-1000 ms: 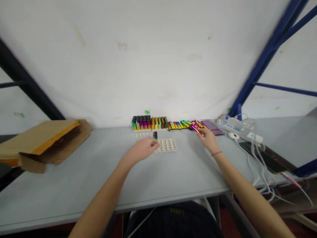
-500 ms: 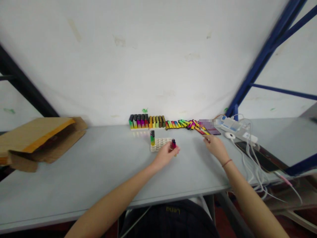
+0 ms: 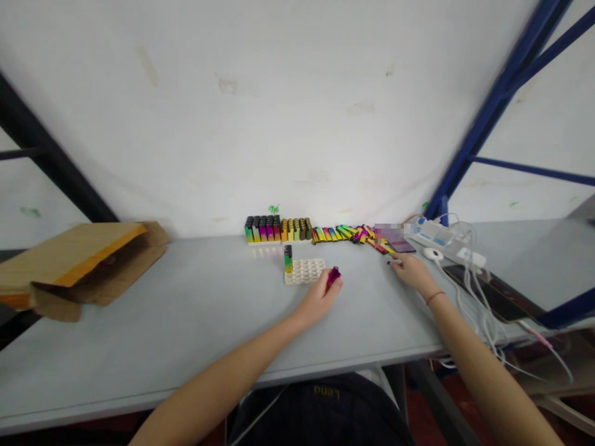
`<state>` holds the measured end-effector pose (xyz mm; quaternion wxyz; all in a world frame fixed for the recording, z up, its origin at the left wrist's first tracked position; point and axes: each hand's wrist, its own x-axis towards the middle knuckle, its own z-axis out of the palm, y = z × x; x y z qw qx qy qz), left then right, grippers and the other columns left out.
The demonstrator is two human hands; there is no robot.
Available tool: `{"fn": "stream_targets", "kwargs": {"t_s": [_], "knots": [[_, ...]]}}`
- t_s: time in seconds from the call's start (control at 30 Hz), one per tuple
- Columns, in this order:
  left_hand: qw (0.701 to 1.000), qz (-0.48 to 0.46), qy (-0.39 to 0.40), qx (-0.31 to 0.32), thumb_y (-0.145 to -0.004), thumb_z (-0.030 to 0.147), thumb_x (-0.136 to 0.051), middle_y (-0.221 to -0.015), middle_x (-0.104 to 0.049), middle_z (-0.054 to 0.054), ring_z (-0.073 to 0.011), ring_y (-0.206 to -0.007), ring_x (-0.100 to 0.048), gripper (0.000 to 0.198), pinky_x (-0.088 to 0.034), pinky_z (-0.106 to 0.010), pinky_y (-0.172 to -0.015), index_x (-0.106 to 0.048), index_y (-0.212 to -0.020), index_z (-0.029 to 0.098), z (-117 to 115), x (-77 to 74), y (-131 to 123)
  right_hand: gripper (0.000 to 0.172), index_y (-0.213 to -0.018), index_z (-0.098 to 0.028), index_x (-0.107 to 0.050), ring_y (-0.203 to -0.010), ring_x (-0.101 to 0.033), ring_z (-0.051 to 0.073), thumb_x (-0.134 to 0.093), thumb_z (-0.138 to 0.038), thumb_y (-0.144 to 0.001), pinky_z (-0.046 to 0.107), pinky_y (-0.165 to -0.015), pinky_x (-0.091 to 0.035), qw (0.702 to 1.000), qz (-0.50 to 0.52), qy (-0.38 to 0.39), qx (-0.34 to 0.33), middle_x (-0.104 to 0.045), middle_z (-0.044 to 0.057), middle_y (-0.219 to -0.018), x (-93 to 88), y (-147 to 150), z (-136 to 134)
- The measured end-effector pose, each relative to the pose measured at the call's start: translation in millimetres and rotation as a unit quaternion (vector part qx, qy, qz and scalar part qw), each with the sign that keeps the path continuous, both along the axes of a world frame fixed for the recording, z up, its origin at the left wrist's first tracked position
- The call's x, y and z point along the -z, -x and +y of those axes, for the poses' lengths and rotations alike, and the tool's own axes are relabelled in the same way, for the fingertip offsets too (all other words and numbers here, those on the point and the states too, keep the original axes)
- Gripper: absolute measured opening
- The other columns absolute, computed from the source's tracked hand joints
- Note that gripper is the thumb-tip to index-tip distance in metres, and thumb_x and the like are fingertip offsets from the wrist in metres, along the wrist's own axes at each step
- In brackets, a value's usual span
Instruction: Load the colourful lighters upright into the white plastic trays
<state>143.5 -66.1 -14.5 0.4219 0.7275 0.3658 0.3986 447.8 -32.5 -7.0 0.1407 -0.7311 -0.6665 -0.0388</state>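
Observation:
My left hand (image 3: 320,294) is closed around a magenta lighter (image 3: 333,277), just at the right end of a white tray with rows of holes (image 3: 309,272). Green-and-yellow lighters (image 3: 288,260) with black tops stand upright at the tray's left end. Between the fingertips of my right hand (image 3: 413,272) is a small pale thing with a dark tip (image 3: 394,262); its kind is too small to make out. Just beyond that hand lies a loose pile of colourful lighters (image 3: 360,234), stretching left along the wall.
Two blocks of upright lighters, one black-topped (image 3: 263,229) and one yellowish (image 3: 296,230), stand against the wall. An opened cardboard box (image 3: 93,260) is at the left. A power strip (image 3: 446,243), white cables and a dark flat device (image 3: 493,294) occupy the right side.
My right hand has drawn slightly right and toward me, and the small dark-tipped thing now shows in its fingers. The lighter in my left hand has tilted over from upright.

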Motion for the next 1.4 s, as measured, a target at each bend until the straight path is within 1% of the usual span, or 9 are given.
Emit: {"fn": "stream_targets", "kwargs": {"t_s": [0.17, 0.27, 0.33, 0.4, 0.5, 0.57, 0.67, 1.07, 1.4], "knots": [[0.999, -0.007, 0.04, 0.022, -0.101, 0.057, -0.036, -0.072, -0.047, 0.003, -0.0153, -0.07, -0.051, 0.037, -0.044, -0.028, -0.068, -0.049, -0.094, 0.022, -4.0, 7.7, -2.4, 0.025, -0.097, -0.016, -0.077, -0.101, -0.07, 0.023, -0.054, -0.014, -0.087, 0.029, -0.091, -0.049, 0.999, -0.004, 0.021, -0.034, -0.075, 0.013, -0.111, -3.3, 2.4, 6.7], [0.999, 0.0, 0.023, 0.04, -0.101, 0.049, -0.038, -0.073, -0.051, 0.003, -0.0153, -0.069, -0.053, 0.03, -0.045, -0.028, -0.07, -0.049, -0.095, 0.022, -6.2, 5.6, -1.6, 0.021, -0.09, -0.013, -0.075, -0.098, -0.07, 0.024, -0.054, -0.014, -0.087, 0.03, -0.088, -0.049, 1.0, -0.007, 0.02, -0.016, -0.075, 0.016, -0.104, -6.1, 9.2, 3.4], [0.999, 0.011, 0.0, 0.038, -0.101, 0.041, -0.04, -0.079, -0.057, 0.0, -0.0163, -0.075, -0.057, 0.024, -0.047, -0.03, -0.075, -0.051, -0.096, 0.021, -7.1, 2.8, -1.3, 0.02, -0.089, -0.012, -0.074, -0.092, -0.07, 0.024, -0.054, -0.016, -0.088, 0.031, -0.085, -0.051, 0.999, 0.033, -0.003, -0.026, -0.076, 0.015, -0.097, -10.6, 20.8, -4.7], [0.999, 0.025, -0.022, 0.027, -0.099, 0.036, -0.044, -0.086, -0.063, -0.003, -0.0182, -0.082, -0.06, 0.019, -0.048, -0.031, -0.08, -0.054, -0.099, 0.02, -7.6, 0.5, -1.7, 0.021, -0.093, -0.013, -0.073, -0.083, -0.071, 0.023, -0.054, -0.022, -0.09, 0.032, -0.079, -0.053, 0.988, 0.126, -0.038, -0.078, -0.076, 0.012, -0.091, -18.2, 40.1, -18.2], [0.998, 0.045, -0.051, 0.018, -0.098, 0.032, -0.046, -0.095, -0.067, -0.005, -0.0211, -0.09, -0.062, 0.018, -0.048, -0.034, -0.085, -0.057, -0.104, 0.019, -8.3, -0.5, -2.8, 0.029, -0.099, -0.016, -0.074, -0.081, -0.072, 0.021, -0.055, -0.038, -0.095, 0.031, -0.073, -0.057, 0.931, 0.274, -0.089, -0.223, -0.077, 0.01, -0.093, -34.4, 77.7, -45.1], [0.996, 0.059, -0.069, 0.015, -0.098, 0.032, -0.048, -0.097, -0.068, -0.006, -0.0224, -0.093, -0.063, 0.018, -0.048, -0.035, -0.086, -0.059, -0.105, 0.02, -8.6, 0.1, -3.3, 0.027, -0.099, -0.02, -0.075, -0.089, -0.072, 0.022, -0.057, -0.039, -0.095, 0.032, -0.08, -0.058, 0.906, 0.284, -0.113, -0.292, -0.076, 0.009, -0.098, -45.3, 100.3, -61.1], [0.993, 0.073, -0.086, 0.018, -0.098, 0.032, -0.048, -0.098, -0.069, -0.007, -0.0236, -0.093, -0.064, 0.018, -0.049, -0.035, -0.087, -0.06, -0.105, 0.02, -9.0, 1.2, -3.1, 0.022, -0.098, -0.023, -0.076, -0.091, -0.071, 0.021, -0.057, -0.035, -0.096, 0.034, -0.085, -0.057, 0.891, 0.258, -0.116, -0.355, -0.076, 0.008, -0.098, -55.5, 119.5, -73.8], [0.992, 0.074, -0.098, 0.003, -0.098, 0.031, -0.049, -0.104, -0.07, -0.008, -0.024, -0.097, -0.064, 0.02, -0.048, -0.037, -0.09, -0.06, -0.11, 0.02, -7.8, 4.3, -3.3, 0.024, -0.1, -0.022, -0.077, -0.089, -0.072, 0.021, -0.056, -0.032, -0.097, 0.033, -0.082, -0.059, 0.899, 0.25, -0.138, -0.332, -0.077, 0.009, -0.096, -48.0, 120.6, -68.9], [0.992, 0.079, -0.101, 0.008, -0.098, 0.031, -0.048, -0.104, -0.07, -0.008, -0.0241, -0.098, -0.064, 0.019, -0.049, -0.037, -0.09, -0.061, -0.108, 0.02, -8.5, 3.7, -2.9, 0.025, -0.095, -0.023, -0.079, -0.087, -0.072, 0.021, -0.058, -0.038, -0.096, 0.033, -0.081, -0.059, 0.888, 0.273, -0.095, -0.357, -0.077, 0.009, -0.095, -52.7, 120.5, -68.0]]}}
